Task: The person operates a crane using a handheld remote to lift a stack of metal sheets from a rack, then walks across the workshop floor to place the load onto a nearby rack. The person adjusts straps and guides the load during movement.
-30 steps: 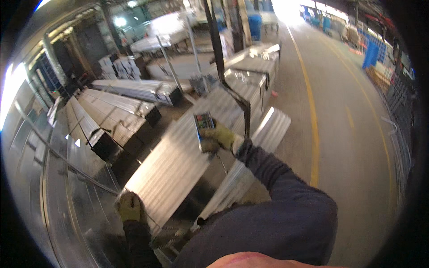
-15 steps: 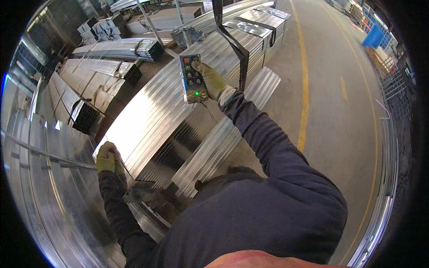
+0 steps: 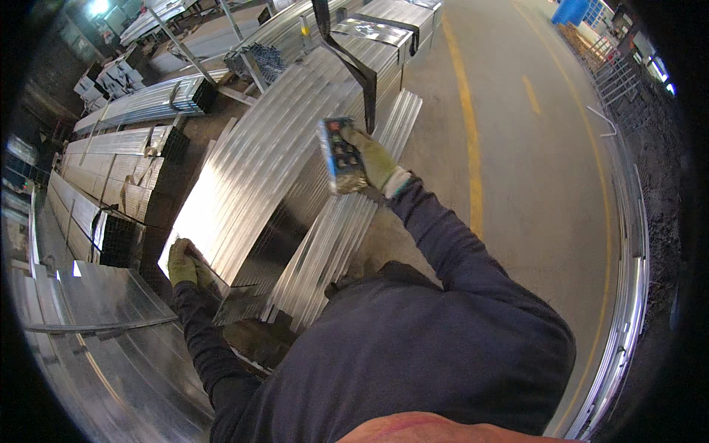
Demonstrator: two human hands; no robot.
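The gloved right hand (image 3: 375, 159) grips one button-covered remote control (image 3: 339, 155). The gloved left hand (image 3: 182, 263) closes on the end corner of one shiny steel tube bundle (image 3: 273, 155), under one black sling (image 3: 347, 59).

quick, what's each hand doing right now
Left hand: gloved, resting on the near end of the steel tube bundle; grip cannot be told.
Right hand: gloved, closed around a handheld remote control.

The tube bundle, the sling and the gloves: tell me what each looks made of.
Tube bundle: bright metal, likely galvanised steel, judging by its silvery glare. Sling: flat dark band, seemingly woven webbing, since it bends limply. Gloves on the left hand and right hand: yellowish fabric or leather, matte; cannot tell which.
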